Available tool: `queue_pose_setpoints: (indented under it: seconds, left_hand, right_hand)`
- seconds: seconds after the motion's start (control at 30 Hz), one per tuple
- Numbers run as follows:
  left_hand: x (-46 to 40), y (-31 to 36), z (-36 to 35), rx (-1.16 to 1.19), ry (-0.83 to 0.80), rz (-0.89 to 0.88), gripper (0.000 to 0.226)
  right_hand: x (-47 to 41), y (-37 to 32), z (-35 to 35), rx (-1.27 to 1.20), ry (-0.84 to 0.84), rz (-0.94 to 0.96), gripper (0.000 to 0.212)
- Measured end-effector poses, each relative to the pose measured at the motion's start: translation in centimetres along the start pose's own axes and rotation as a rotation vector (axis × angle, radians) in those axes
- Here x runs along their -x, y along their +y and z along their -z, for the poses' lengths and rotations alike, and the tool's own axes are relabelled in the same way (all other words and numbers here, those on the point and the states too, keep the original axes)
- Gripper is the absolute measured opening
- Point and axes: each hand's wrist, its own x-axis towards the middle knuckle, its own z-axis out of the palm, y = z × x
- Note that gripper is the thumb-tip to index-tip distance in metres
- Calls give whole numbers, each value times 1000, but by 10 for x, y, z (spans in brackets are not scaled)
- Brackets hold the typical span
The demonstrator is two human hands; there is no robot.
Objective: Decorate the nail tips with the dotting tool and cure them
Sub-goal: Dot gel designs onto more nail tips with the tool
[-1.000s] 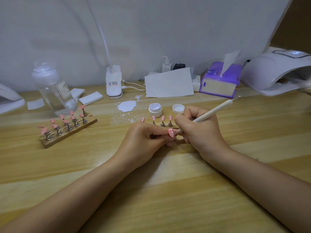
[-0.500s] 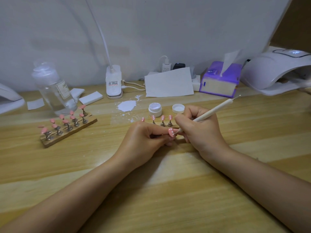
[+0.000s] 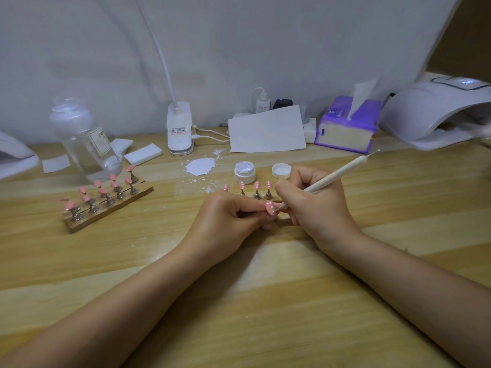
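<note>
Pink tips, white dots

I'm working on a pink nail tip [image 3: 270,207] that is showing small white dots, using a cream-white dotting tool [image 3: 335,173]; the tips behind it [image 3: 256,185] are wearing the same pink with white dots, while those on the brown wooden stand [image 3: 106,208] are showing plain pink. White gel is sitting in the white jar [image 3: 244,171], a purple tissue box [image 3: 348,126] is standing behind, and the table [image 3: 239,301] is showing pale wood grain.

Your wooden table [image 3: 398,208] carries a nail-tip stand [image 3: 106,205], clear bottle [image 3: 87,144], open white jar [image 3: 244,172], its lid [image 3: 281,170], tissue box [image 3: 348,126], paper sheet [image 3: 267,131] and curing lamp [image 3: 435,112].
</note>
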Motion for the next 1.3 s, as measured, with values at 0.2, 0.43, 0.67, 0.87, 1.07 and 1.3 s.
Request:
queue_pose_setpoints:
  seconds: [0.2, 0.43, 0.67, 0.87, 1.07, 1.3]
  left_hand:
    - [0, 0, 0, 2, -2, 10, 23]
    - [0, 0, 0, -2, -1, 8, 24]
    - [0, 0, 0, -5, -4, 10, 26]
    - [0, 0, 0, -16, 3, 16, 23]
    - [0, -1, 0, -24, 5, 16, 23]
    - [0, -1, 0, -20, 5, 15, 21]
  right_hand:
    - [0, 0, -1, -15, 12, -10, 27]
    - [0, 1, 0, 7, 12, 1, 27]
    - [-1, 0, 0, -4, 15, 0, 28]
    - [0, -1, -1, -43, 10, -14, 29]
    - [-1, 0, -1, -29, 17, -5, 28]
    - [-1, 1, 0, -29, 11, -5, 29]
